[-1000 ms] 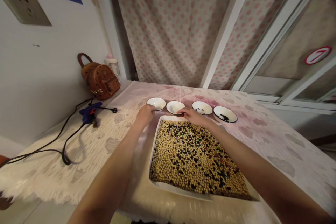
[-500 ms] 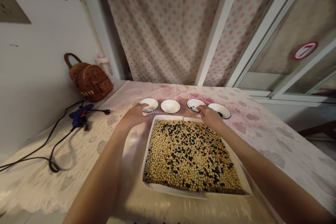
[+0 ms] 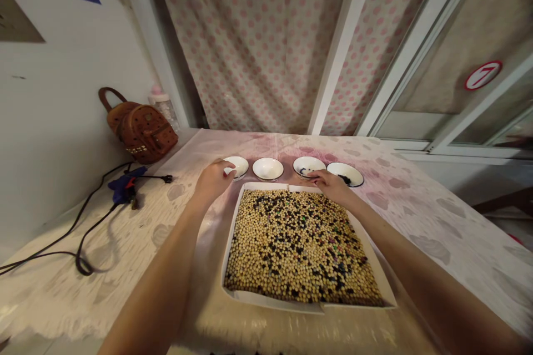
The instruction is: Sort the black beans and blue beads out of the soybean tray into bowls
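Note:
My left hand (image 3: 214,182) is at the near left rim of the leftmost white bowl (image 3: 241,166), its thumb and forefinger curved and apart with nothing visible between them. At the near rim of the third white bowl (image 3: 303,163), my right hand (image 3: 332,186) has its fingers loosely extended; I see nothing held. A few dark beans (image 3: 307,171) lie in that bowl. Nearer to me, a shallow white box (image 3: 287,305) is filled with yellowish beans (image 3: 258,255), with black ones and a few green and reddish bits mixed in.
The second white bowl (image 3: 267,168) shows no contents. Dark beans (image 3: 345,178) sit in the rightmost bowl (image 3: 355,175). A blue glue gun (image 3: 124,186) with black cable, a brown backpack (image 3: 145,130) and a pink-topped bottle (image 3: 164,104) are on the left of the cloth-covered table (image 3: 416,216).
My left thumb has drawn back from inside the leftmost bowl. My right hand has shifted slightly down from the third bowl, where more dark beans now show. The view has shifted slightly.

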